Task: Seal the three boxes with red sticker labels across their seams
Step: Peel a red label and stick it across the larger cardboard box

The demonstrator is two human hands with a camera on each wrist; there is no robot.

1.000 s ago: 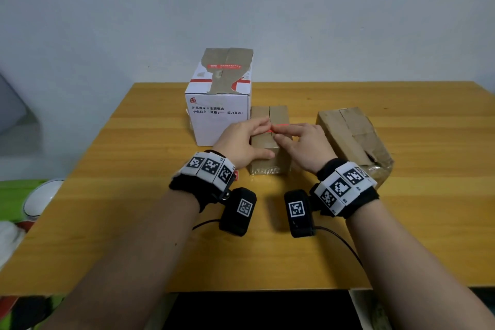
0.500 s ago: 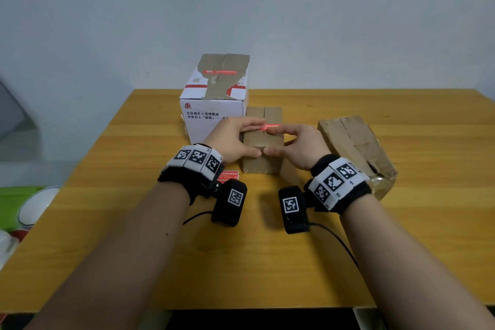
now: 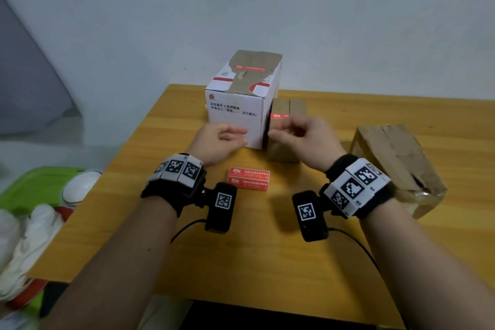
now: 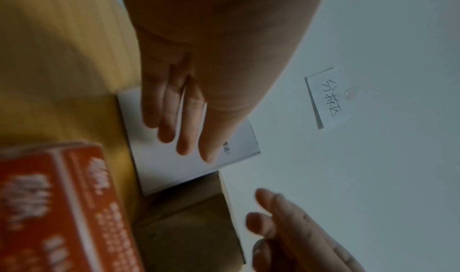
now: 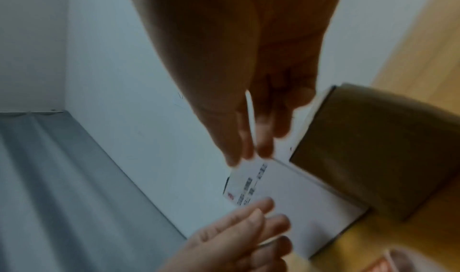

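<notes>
The tall white box (image 3: 235, 118) carries a red sticker (image 3: 249, 68) over its taped top. Right beside it stands the small brown box (image 3: 290, 108), with a red sticker (image 3: 278, 116) across its top seam. A larger crumpled brown box (image 3: 393, 158) lies to the right and shows no sticker. My left hand (image 3: 238, 136) hovers in front of the white box with relaxed fingers (image 4: 184, 134), holding nothing. My right hand (image 3: 278, 132) hangs over the small brown box (image 5: 373, 148), fingers (image 5: 239, 144) loosely curled and empty. A red sticker sheet (image 3: 248, 179) lies on the table between my wrists.
The wooden table (image 3: 267, 249) has bare room in front of the boxes. Off its left edge are a green bin (image 3: 34, 187), a white round object (image 3: 80, 187) and white cloth (image 3: 24, 244). A grey wall stands close behind the boxes.
Both hands have lifted off the small brown box and drawn back toward me. The red sticker stays on its seam. The sticker sheet, hidden before, now shows between my wrists.
</notes>
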